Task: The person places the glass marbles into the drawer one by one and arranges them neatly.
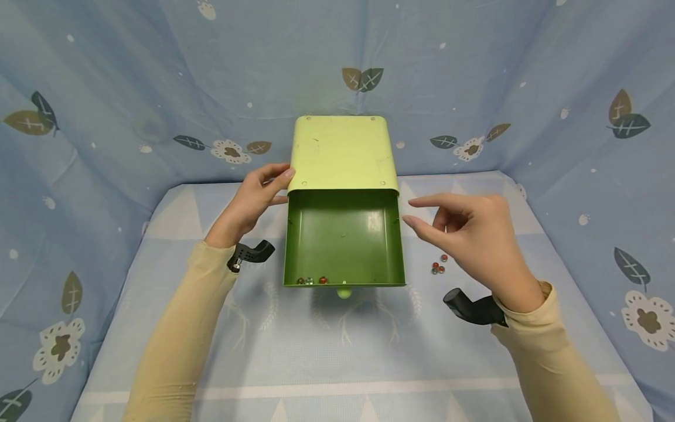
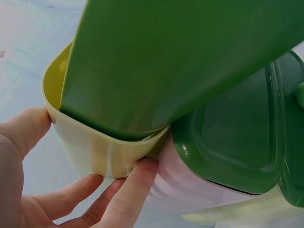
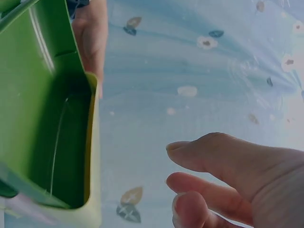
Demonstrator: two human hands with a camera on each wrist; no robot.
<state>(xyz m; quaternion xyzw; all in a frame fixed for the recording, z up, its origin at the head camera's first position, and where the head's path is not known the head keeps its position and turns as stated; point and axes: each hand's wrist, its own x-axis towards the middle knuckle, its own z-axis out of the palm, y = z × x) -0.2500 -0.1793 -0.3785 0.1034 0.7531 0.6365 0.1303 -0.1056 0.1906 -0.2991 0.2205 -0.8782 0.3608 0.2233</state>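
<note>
A small drawer cabinet with a yellow-green casing (image 1: 343,152) stands at the middle of the table, its green top drawer (image 1: 345,234) pulled out toward me. Three marbles, two reddish and one clear (image 1: 309,281), lie along the drawer's front wall. My left hand (image 1: 250,199) holds the casing's left side, thumb at the upper edge and fingers against the side wall. To the right of the drawer, my right hand (image 1: 469,228) hovers with thumb and index finger apart and nothing between them. Several red and clear marbles (image 1: 440,268) lie on the table below it.
Lower drawers (image 2: 232,137), green-fronted, sit beneath the pulled-out one in the left wrist view. A round knob (image 1: 344,292) projects from the open drawer's front. Patterned blue cloth (image 1: 443,70) hangs behind and at both sides of the pale table (image 1: 295,357).
</note>
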